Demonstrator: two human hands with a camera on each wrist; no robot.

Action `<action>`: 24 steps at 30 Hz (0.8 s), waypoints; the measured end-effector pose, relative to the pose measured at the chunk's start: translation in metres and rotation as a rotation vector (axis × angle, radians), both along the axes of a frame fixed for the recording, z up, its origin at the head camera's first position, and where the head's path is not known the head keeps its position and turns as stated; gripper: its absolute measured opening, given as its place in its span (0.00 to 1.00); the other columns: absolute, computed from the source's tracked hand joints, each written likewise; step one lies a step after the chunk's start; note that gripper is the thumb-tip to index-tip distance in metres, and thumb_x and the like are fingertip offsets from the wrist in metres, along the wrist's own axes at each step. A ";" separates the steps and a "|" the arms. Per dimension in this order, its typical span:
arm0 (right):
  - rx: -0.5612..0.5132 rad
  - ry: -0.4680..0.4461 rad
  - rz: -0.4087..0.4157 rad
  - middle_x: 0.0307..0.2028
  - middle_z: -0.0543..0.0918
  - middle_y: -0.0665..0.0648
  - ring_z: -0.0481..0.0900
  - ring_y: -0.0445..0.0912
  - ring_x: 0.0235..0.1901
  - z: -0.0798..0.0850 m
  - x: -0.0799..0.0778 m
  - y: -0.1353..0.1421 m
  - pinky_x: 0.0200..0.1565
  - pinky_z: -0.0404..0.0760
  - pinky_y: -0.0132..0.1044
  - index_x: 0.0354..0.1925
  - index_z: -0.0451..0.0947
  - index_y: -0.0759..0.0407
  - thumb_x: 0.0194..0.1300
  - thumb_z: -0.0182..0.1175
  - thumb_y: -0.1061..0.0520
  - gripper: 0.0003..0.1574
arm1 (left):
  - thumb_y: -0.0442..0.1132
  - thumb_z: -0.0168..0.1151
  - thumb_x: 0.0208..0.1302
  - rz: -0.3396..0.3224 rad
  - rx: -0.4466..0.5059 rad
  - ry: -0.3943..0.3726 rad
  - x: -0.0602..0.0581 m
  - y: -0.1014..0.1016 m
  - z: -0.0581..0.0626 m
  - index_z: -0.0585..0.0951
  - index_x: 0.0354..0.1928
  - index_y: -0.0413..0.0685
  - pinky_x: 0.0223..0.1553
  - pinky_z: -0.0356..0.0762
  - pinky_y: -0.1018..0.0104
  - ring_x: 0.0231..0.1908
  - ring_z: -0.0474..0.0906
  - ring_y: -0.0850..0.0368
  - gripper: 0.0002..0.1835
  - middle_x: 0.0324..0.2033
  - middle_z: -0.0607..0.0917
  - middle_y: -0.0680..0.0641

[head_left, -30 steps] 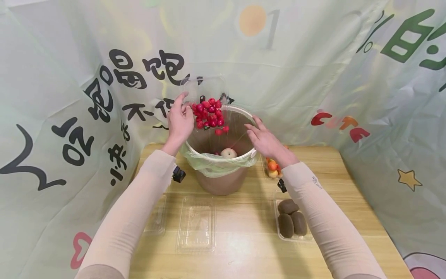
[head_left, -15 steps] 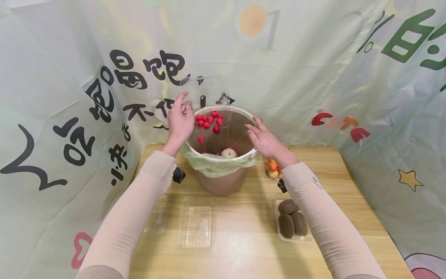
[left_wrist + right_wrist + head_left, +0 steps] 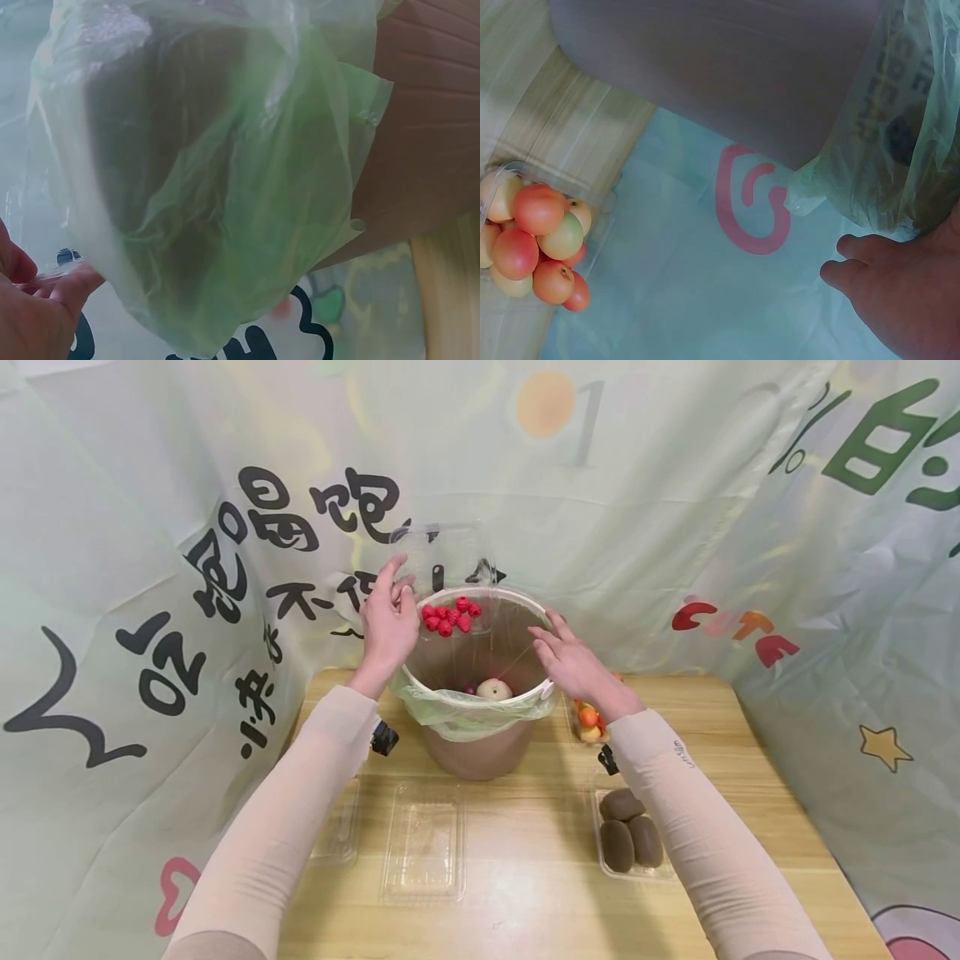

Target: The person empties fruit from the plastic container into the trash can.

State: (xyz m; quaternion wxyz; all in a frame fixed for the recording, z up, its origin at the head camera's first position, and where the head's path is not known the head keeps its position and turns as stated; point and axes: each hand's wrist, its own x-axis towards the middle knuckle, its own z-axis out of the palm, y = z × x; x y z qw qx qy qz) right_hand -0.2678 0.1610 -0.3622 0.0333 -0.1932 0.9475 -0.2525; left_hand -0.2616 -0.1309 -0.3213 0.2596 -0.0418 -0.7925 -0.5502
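Note:
In the head view, my left hand [image 3: 392, 622] pinches the edge of a clear plastic fruit box [image 3: 450, 547], lid swung up, tilted over a brown trash bin [image 3: 476, 756]. Several raspberries [image 3: 447, 617] are still in the box's lower part. My right hand [image 3: 573, 664] grips the bin's right rim, with fingers on both sides of it. A pale round fruit [image 3: 493, 690] and small dark red fruit lie inside the bin. A green plastic liner [image 3: 247, 165] hangs over its rim and fills most of the left wrist view.
Two clear boxes [image 3: 423, 847] lie on the wooden table [image 3: 525, 893] at front left. Kiwis [image 3: 630, 831] in a box sit at right. Orange-red fruits [image 3: 536, 232] fill another box beside the bin. Printed cloth walls [image 3: 637, 527] enclose the table.
The dark red cherries and some raspberries have dropped from the tilted box into the bin, leaving a cluster of raspberries in it. Both hands have stayed in place.

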 end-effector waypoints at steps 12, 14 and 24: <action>0.000 -0.001 0.000 0.86 0.37 0.60 0.47 0.64 0.83 0.000 -0.001 0.001 0.81 0.53 0.61 0.82 0.58 0.56 0.86 0.31 0.42 0.38 | 0.33 0.50 0.79 0.016 -0.023 0.032 -0.001 0.004 -0.002 0.72 0.76 0.54 0.59 0.85 0.54 0.62 0.85 0.51 0.26 0.65 0.84 0.39; 0.000 0.003 0.001 0.86 0.37 0.60 0.47 0.64 0.83 0.000 -0.001 0.000 0.81 0.53 0.61 0.82 0.58 0.56 0.86 0.30 0.42 0.38 | 0.32 0.51 0.79 0.014 -0.010 0.034 -0.001 0.005 -0.002 0.72 0.75 0.54 0.60 0.85 0.55 0.63 0.85 0.50 0.26 0.66 0.83 0.40; -0.005 -0.010 0.000 0.86 0.36 0.59 0.47 0.64 0.83 0.000 -0.001 0.000 0.81 0.53 0.62 0.82 0.58 0.56 0.86 0.32 0.44 0.37 | 0.33 0.51 0.79 0.022 0.002 0.069 0.000 0.004 -0.003 0.73 0.75 0.55 0.55 0.87 0.56 0.62 0.85 0.52 0.26 0.65 0.84 0.39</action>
